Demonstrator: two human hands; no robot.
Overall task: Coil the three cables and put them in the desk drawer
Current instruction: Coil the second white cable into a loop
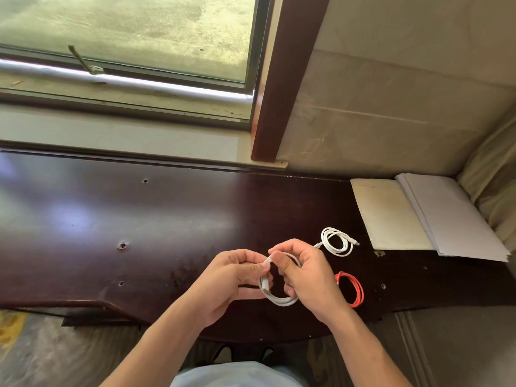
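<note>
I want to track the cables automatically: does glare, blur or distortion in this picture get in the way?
Head view: window glare whitens the desk at left, away from the cables; wide-angle bending curves the edges; white cable in both hands, white coil and orange coil are sharp.

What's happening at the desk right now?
A person holds a coiled white cable in both hands, the left hand pinching its end and the right hand gripping the loop. A second coiled white cable and a coiled orange cable lie on the dark wooden desk. No drawer is visible.
</note>
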